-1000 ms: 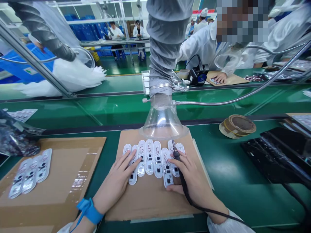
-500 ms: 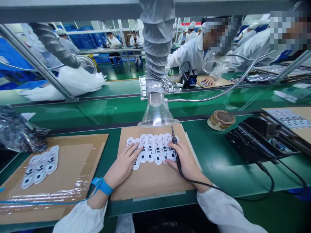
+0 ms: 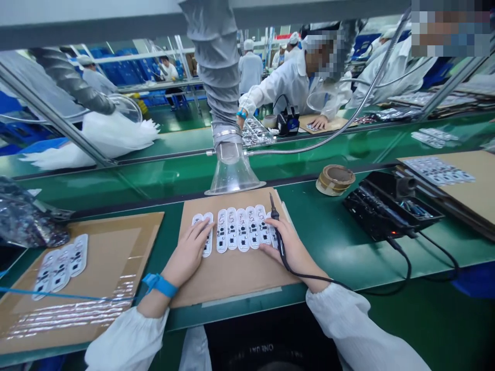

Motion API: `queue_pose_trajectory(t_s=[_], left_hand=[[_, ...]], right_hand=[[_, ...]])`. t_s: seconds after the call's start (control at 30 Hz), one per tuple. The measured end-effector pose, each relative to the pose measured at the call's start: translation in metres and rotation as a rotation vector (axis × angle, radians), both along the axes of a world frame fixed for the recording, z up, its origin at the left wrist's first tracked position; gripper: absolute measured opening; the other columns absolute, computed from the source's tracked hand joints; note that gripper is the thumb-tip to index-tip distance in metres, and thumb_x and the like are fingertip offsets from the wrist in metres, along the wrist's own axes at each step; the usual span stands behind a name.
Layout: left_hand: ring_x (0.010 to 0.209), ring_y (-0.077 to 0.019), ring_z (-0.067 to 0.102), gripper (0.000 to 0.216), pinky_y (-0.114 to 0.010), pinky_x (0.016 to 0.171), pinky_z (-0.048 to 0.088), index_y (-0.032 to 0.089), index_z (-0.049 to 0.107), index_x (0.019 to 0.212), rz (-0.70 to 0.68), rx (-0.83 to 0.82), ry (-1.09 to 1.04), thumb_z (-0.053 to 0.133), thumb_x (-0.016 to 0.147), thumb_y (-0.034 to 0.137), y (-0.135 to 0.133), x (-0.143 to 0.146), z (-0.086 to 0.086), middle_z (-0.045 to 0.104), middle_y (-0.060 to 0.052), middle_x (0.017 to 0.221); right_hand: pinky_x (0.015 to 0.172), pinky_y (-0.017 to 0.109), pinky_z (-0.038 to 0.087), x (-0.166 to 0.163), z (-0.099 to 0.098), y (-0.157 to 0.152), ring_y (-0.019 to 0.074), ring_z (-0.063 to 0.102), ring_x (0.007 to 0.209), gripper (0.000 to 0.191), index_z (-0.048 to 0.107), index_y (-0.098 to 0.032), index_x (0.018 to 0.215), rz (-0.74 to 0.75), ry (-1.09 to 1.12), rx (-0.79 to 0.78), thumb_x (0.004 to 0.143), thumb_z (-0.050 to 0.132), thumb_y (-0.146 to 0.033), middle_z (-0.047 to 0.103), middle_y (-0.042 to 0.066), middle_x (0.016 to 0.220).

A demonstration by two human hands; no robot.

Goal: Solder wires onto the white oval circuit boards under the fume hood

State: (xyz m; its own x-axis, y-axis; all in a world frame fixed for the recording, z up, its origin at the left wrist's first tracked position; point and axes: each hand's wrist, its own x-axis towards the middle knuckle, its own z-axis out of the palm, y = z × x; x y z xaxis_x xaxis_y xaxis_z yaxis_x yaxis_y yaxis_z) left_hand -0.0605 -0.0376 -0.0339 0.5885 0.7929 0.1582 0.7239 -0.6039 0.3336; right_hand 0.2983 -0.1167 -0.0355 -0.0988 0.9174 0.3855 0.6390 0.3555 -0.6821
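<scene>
Several white oval circuit boards [image 3: 242, 229] with red wires and black chips lie in a row on a brown cardboard sheet [image 3: 228, 275]. My left hand [image 3: 190, 246] rests flat, fingers stretched, over two circuit boards [image 3: 208, 238] at the row's left end; a narrow gap parts these from the others. In my right hand [image 3: 286, 245] is a black soldering iron [image 3: 281, 247], tip pointing away from me, cable trailing over the wrist. That hand's fingers also touch the right end of the row and partly cover the boards there.
A clear fume hood [image 3: 234, 175] hangs just beyond the cardboard. To the right are a tape roll [image 3: 335, 180] and a black soldering station [image 3: 386, 206]. At left, a taped cardboard [image 3: 112, 268] bears three boards [image 3: 62, 268]. Across the bench a co-worker [image 3: 296, 77] leans over.
My left hand and the two boards under it have shifted left, opening a gap in the row. The camera view has turned slightly. My right hand still holds the soldering iron.
</scene>
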Motion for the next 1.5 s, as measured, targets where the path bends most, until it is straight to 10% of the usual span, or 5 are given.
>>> queue_pose_trajectory(t_s=[0.23, 0.77, 1.5], left_hand=[[0.175, -0.0332, 0.030, 0.064, -0.069, 0.141, 0.030, 0.032, 0.049, 0.175, -0.058, -0.007, 0.006, 0.031, 0.116, 0.012, -0.005, 0.007, 0.007, 0.042, -0.009, 0.186], [0.175, -0.0312, 0.031, 0.079, -0.067, 0.141, 0.031, 0.039, 0.046, 0.175, -0.078, 0.040, 0.076, 0.036, 0.107, -0.001, -0.025, 0.006, -0.005, 0.043, -0.003, 0.185], [0.168, -0.0310, 0.043, 0.076, -0.061, 0.138, 0.031, 0.033, 0.060, 0.165, -0.170, 0.120, 0.199, 0.041, 0.102, -0.005, -0.024, 0.019, 0.009, 0.057, 0.000, 0.177]], right_hand=[[0.127, 0.058, 0.051, 0.003, -0.003, 0.003, 0.0356, 0.062, 0.147, 0.064, 0.053, -0.026, 0.159, 0.064, 0.050, 0.096, 0.098, 0.057, -0.007, 0.060, 0.016, 0.155], [0.117, 0.058, 0.059, 0.002, -0.009, 0.021, 0.0341, 0.068, 0.138, 0.047, 0.060, -0.034, 0.154, -0.139, 0.099, 0.042, 0.113, 0.049, -0.015, 0.067, 0.013, 0.147], [0.114, 0.061, 0.063, -0.008, -0.007, 0.016, 0.0413, 0.067, 0.141, 0.063, 0.053, -0.033, 0.161, -0.046, -0.063, -0.037, 0.104, 0.079, -0.027, 0.062, 0.016, 0.152]])
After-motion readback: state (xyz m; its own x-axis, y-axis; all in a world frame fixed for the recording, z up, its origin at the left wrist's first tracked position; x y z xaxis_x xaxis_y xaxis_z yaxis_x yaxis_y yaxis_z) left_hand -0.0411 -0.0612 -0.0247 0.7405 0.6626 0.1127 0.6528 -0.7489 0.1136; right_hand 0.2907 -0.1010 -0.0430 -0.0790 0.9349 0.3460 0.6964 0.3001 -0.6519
